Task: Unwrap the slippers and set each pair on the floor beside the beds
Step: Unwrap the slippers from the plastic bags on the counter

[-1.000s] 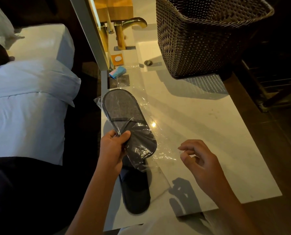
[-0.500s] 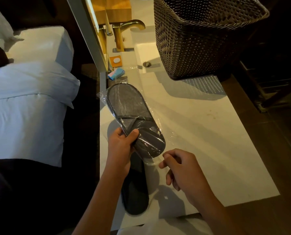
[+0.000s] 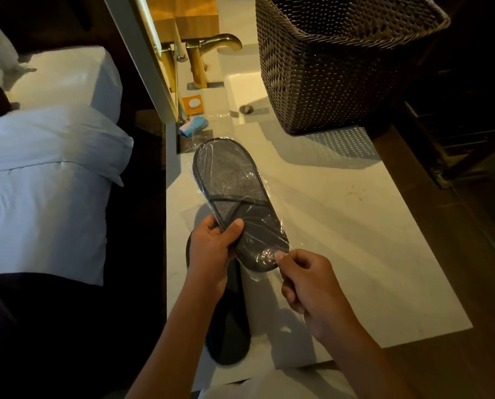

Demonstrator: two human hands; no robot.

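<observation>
White-sheeted bed point(image 3: 47, 174) on the left, pale stone counter point(image 3: 341, 226) in the middle, dark woven wicker basket point(image 3: 335, 64) at its far end by the brass tap point(image 3: 211, 53).

Step in hand: unwrapping, not placing. Nothing of this pair is on the floor yet.

Flat grey fabric slipper with dark edge binding, in its clear plastic wrap point(image 3: 234, 203), is held above the counter, one rounded end pointing away toward the sink, the other toward the person. Wrap is glossy and crinkled, bunched at the near end. Could be both slippers of the pair stacked flat in there; can't tell from this angle.

A second dark slipper shape point(image 3: 229, 329) lies on the counter under the hands, near the front edge, mostly in shadow.

Left hand point(image 3: 214, 249) clamps the wrapped slipper's near left edge, thumb on top, fingers underneath. Right hand point(image 3: 306, 286) pinches the bunched film at the near end with thumb and forefinger, other fingers curled.

Next move, my read: keep the left grip firm and pull the film off the near end or tear it there. Thin film will stretch before it gives.
</observation>
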